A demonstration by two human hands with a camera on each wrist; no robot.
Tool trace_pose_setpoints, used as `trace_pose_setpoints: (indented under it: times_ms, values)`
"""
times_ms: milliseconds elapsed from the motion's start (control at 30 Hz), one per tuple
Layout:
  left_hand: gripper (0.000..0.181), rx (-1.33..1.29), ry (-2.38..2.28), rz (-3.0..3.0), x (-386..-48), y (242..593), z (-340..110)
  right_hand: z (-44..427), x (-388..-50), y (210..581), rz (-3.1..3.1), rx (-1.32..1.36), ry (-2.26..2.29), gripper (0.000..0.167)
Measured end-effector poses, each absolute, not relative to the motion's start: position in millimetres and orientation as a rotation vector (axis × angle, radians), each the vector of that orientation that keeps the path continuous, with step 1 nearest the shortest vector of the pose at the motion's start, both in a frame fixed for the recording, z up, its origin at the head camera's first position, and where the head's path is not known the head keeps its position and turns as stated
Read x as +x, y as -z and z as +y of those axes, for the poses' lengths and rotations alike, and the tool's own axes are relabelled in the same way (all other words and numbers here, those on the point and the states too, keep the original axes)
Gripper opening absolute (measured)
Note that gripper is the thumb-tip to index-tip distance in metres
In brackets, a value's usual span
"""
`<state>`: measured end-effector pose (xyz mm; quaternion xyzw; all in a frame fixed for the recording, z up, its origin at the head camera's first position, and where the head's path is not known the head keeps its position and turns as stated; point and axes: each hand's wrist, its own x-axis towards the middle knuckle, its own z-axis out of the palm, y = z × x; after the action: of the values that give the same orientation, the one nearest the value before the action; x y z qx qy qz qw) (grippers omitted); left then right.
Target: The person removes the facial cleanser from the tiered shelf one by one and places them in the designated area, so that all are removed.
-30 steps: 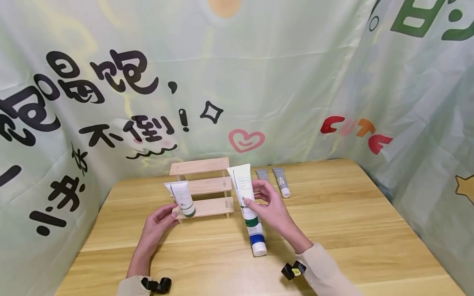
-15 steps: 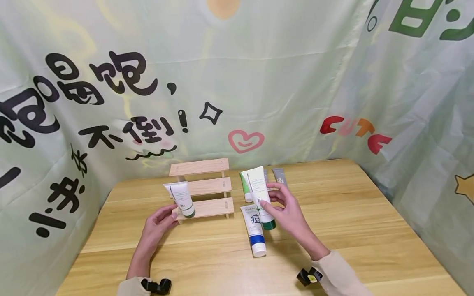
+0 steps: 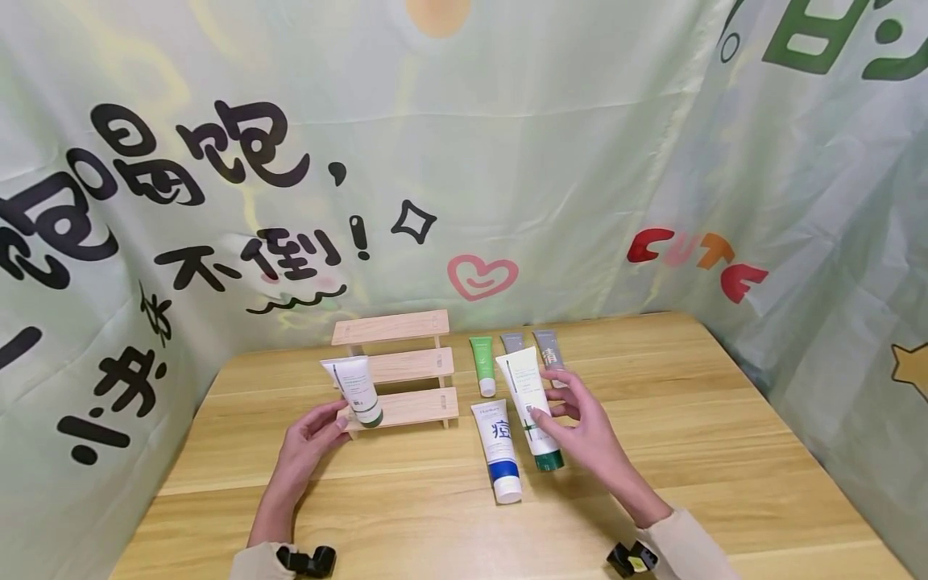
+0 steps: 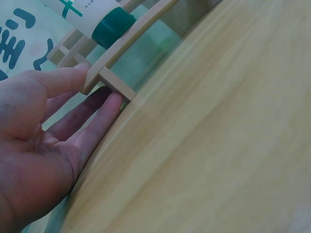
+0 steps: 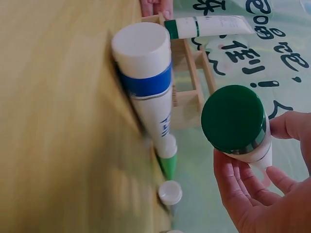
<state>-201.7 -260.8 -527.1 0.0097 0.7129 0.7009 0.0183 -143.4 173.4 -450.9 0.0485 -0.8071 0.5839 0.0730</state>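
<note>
My right hand [image 3: 590,431] holds a white squeeze tube [image 3: 524,387] in the air, thumb on the near side and fingers behind. Its green cap [image 5: 233,118] points down and toward me. On the lowest step of a three-tier wooden rack [image 3: 416,408], a smaller white tube [image 3: 355,385] stands on its green cap, leaning slightly. With the thumb at the step's left end and fingers by the leg, my left hand [image 3: 310,439] grips the rack. Flat on the table lies a white tube with a blue band [image 3: 499,451], left of the held tube.
Behind lie a green tube [image 3: 482,364] and two grey tubes, one grey tube [image 3: 511,343] partly hidden by the held tube, the other grey tube [image 3: 548,348] by my right fingers. A printed curtain [image 3: 565,177] hangs close behind the wooden table [image 3: 725,451].
My right hand has carried the white tube rightward and lower, uncovering the blue-banded tube and the green tube. My left hand, the rack and the tube on it stay where they were.
</note>
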Motion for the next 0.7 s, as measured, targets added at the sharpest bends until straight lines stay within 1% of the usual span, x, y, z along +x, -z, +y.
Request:
trace_pose_setpoints:
  times_ms: [300,700]
  values:
    - [0.047,0.063,-2.183,2.202,-203,524,-259,183,-138,462,-2.535,0.068,-1.770,0.057]
    - [0.048,0.049,-2.185,2.210,-202,527,-261,187,-135,477,-2.721,0.105,-1.634,0.061]
